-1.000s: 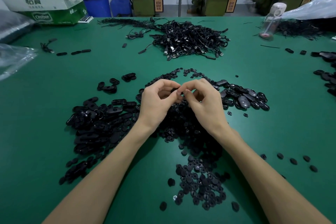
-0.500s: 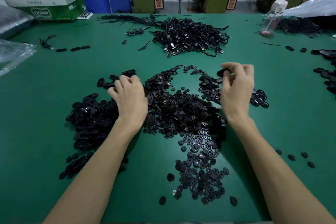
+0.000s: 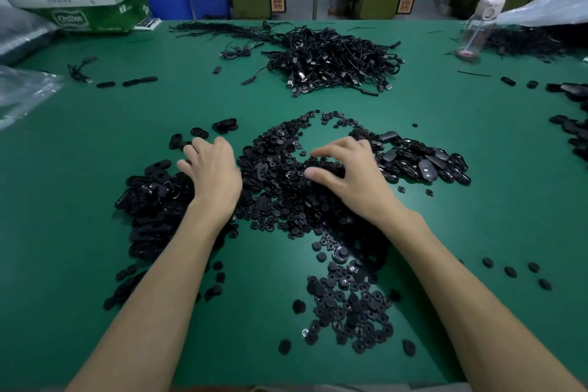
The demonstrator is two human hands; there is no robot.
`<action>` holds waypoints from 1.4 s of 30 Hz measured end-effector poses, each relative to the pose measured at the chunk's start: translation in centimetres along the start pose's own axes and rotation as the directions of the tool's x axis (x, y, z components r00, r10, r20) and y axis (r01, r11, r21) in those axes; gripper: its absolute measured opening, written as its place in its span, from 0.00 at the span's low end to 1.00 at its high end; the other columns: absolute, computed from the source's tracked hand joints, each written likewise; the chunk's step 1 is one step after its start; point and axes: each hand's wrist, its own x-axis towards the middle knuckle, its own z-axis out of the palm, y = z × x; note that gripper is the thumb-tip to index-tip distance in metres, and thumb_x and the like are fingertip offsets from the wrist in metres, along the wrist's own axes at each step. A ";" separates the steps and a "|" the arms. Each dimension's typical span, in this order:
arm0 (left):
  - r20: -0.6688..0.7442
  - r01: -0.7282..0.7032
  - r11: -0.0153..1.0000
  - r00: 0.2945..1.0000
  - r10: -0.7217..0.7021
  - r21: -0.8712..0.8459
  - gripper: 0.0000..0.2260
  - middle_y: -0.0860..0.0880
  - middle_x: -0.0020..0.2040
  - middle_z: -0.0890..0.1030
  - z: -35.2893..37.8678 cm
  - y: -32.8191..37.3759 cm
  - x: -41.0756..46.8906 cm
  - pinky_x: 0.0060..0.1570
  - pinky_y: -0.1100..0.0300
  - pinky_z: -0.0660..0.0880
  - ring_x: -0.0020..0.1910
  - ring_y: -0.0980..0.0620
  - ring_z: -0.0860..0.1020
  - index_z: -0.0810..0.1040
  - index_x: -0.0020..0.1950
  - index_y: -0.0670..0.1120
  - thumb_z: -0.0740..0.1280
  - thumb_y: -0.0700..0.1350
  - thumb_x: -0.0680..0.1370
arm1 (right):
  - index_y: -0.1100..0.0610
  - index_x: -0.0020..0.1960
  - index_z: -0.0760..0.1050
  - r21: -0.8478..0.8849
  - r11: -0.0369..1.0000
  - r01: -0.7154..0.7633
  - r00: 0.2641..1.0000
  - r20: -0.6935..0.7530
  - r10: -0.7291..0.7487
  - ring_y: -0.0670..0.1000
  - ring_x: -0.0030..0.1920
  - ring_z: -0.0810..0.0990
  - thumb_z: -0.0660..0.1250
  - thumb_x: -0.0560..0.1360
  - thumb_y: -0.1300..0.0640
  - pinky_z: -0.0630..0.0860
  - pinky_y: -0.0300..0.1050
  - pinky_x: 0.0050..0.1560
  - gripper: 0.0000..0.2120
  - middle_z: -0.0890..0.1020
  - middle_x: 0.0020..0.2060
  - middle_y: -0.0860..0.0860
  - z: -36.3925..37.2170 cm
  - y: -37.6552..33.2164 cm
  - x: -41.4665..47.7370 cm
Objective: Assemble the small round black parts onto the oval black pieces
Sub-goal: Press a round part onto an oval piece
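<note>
The left hand (image 3: 212,173) lies palm down on the pile of oval pieces (image 3: 149,200) at the left of the green bench (image 3: 79,232), fingers bent onto them; whether it has hold of 1 cannot be told. The right hand (image 3: 348,177) rests on the heap of round parts (image 3: 280,197) in the middle, thumb and forefinger apart with nothing seen between them. Another oval pile (image 3: 423,162) lies just right of that hand.
</note>
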 end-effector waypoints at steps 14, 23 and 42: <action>-0.061 -0.159 0.472 0.975 0.215 -0.867 0.15 0.44 0.58 0.82 0.5 5.1 -3.6 0.54 0.54 0.79 0.52 0.51 0.80 0.83 0.52 0.51 0.62 0.34 0.84 | 0.51 0.51 0.83 0.033 0.999 0.008 0.995 -0.100 -0.005 0.53 0.57 0.71 0.73 0.78 0.50 0.65 0.54 0.63 0.05 0.80 0.49 0.46 0.7 -0.4 -0.1; 0.118 0.057 0.263 0.968 0.221 -0.963 0.09 0.43 0.36 0.76 0.5 5.4 -4.3 0.23 0.64 0.67 0.23 0.55 0.69 0.78 0.60 0.40 0.58 0.37 0.87 | 0.56 0.51 0.84 0.193 0.981 0.018 0.970 -0.241 0.030 0.35 0.41 0.79 0.72 0.79 0.57 0.70 0.26 0.45 0.03 0.83 0.39 0.44 0.5 -0.3 0.0; -0.017 -0.159 0.421 0.947 0.321 -0.893 0.02 0.48 0.50 0.85 0.9 5.6 -4.6 0.53 0.42 0.77 0.44 0.51 0.77 0.84 0.52 0.50 0.72 0.44 0.81 | 0.54 0.48 0.85 0.300 0.954 -0.006 0.972 -0.223 0.076 0.43 0.38 0.82 0.70 0.81 0.54 0.73 0.32 0.40 0.07 0.85 0.36 0.43 0.4 -0.7 -0.1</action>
